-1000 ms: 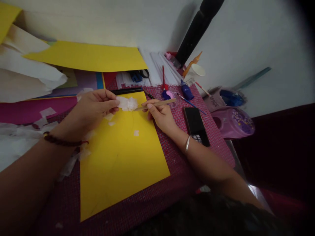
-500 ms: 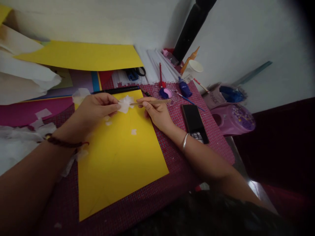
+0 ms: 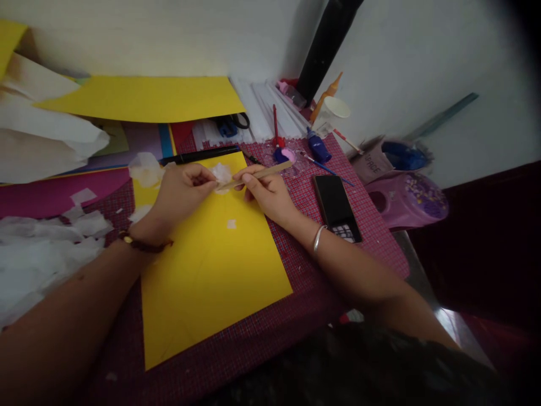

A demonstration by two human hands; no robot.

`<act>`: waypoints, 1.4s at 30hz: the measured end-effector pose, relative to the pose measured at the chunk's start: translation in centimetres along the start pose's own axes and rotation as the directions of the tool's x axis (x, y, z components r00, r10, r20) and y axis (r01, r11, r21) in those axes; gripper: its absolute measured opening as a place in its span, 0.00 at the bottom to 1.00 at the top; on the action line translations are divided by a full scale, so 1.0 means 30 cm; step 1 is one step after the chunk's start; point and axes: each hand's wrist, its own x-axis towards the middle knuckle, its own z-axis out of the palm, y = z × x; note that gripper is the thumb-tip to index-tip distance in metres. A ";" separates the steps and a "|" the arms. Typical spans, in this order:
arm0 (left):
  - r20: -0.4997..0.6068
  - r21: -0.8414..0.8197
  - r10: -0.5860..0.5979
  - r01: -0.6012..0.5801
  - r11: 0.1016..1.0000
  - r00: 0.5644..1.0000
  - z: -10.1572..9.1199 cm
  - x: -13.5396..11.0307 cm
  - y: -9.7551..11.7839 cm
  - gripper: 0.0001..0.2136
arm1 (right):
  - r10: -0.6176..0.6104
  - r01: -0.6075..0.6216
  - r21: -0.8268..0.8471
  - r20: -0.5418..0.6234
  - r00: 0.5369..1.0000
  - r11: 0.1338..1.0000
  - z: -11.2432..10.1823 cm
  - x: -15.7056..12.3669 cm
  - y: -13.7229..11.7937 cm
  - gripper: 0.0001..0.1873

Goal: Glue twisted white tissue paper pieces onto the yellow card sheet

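My right hand (image 3: 268,193) grips a flat wooden craft stick (image 3: 276,169) that slants down to the left. My left hand (image 3: 186,189) is closed in a pinch right at the stick's lower end; what lies between its fingertips is too small to make out. Just behind the fingertips, a crumpled bit of white tissue paper (image 3: 220,171) sits on a yellow sheet (image 3: 215,270). Another small white scrap (image 3: 231,224) lies flat, nearer the sheet's middle.
Tissue pieces (image 3: 38,259) are heaped at left. Right of the sheet are a paint palette (image 3: 300,163), a blue bottle (image 3: 318,146), a paintbrush (image 3: 325,168) and a phone (image 3: 337,206). Behind lie scissors (image 3: 240,120), white strips (image 3: 257,113) and another yellow sheet (image 3: 156,98).
My left hand has moved slightly right, from the tissue to the stick's end, and the tissue now rests behind the fingers. The stick tilts more steeply. The view has shifted a little.
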 end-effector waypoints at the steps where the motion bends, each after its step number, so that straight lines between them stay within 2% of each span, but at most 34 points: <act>1: 0.000 0.002 -0.002 0.002 1.000 1.000 0.000 0.001 -0.001 0.10 | -0.007 0.007 -0.027 0.019 1.000 1.000 0.002 0.000 0.003 0.24; 6: -0.023 0.035 -0.006 0.007 0.999 1.000 0.000 0.004 -0.009 0.09 | -0.011 0.017 -0.132 0.048 0.999 0.991 0.007 0.002 0.014 0.18; 12: -0.036 0.068 -0.016 0.019 0.997 0.999 0.000 0.004 -0.007 0.09 | -0.019 0.028 -0.148 0.061 0.998 0.989 0.008 0.002 0.019 0.15; 17: -0.027 0.097 -0.008 0.011 0.995 1.000 -0.001 -0.001 -0.009 0.09 | -0.169 0.181 -0.228 0.072 0.983 0.957 0.008 0.000 0.024 0.15; 22: 0.017 0.089 -0.013 0.011 0.996 1.000 -0.002 -0.002 0.003 0.09 | -0.257 0.311 -0.351 0.191 0.947 0.883 0.002 -0.011 0.022 0.15; 24: 0.096 0.104 -0.018 0.008 0.995 0.995 -0.039 0.001 0.021 0.10 | -0.275 0.336 -0.350 0.214 0.937 0.874 0.002 -0.017 0.025 0.15; 27: 0.252 0.182 -0.054 0.008 0.983 0.966 -0.162 0.004 0.042 0.11 | -0.273 0.306 -0.254 0.157 0.949 0.917 0.002 -0.019 0.027 0.14; 28: 0.261 0.210 -0.066 0.010 0.978 0.963 -0.216 0.002 0.043 0.12 | -0.239 0.258 -0.196 0.114 0.964 0.946 0.002 -0.018 0.026 0.15; 31: 0.178 0.267 -0.070 0.020 0.964 0.982 -0.373 -0.007 0.020 0.15 | -0.060 0.061 -0.024 0.013 0.998 0.998 -0.003 -0.013 0.015 0.20; 33: 0.223 0.332 -0.133 0.053 0.942 0.966 -0.446 -0.013 -0.011 0.17 | 0.015 -0.016 0.023 0.011 1.000 1.000 -0.005 -0.011 0.006 0.21; 34: 0.274 0.366 -0.182 0.073 0.928 0.944 -0.468 -0.013 -0.027 0.18 | 0.033 -0.033 0.027 0.020 0.999 0.999 -0.006 -0.011 0.001 0.20; 37: 0.401 0.443 -0.269 0.072 0.894 0.875 -0.480 -0.004 -0.071 0.19 | 0.053 -0.054 0.018 0.047 0.997 0.998 -0.001 -0.012 -0.008 0.18; 42: 0.499 0.509 -0.226 -0.072 0.858 0.836 -0.428 0.019 -0.105 0.13 | 0.069 -0.070 0.023 0.043 0.997 0.997 0.008 -0.012 -0.011 0.17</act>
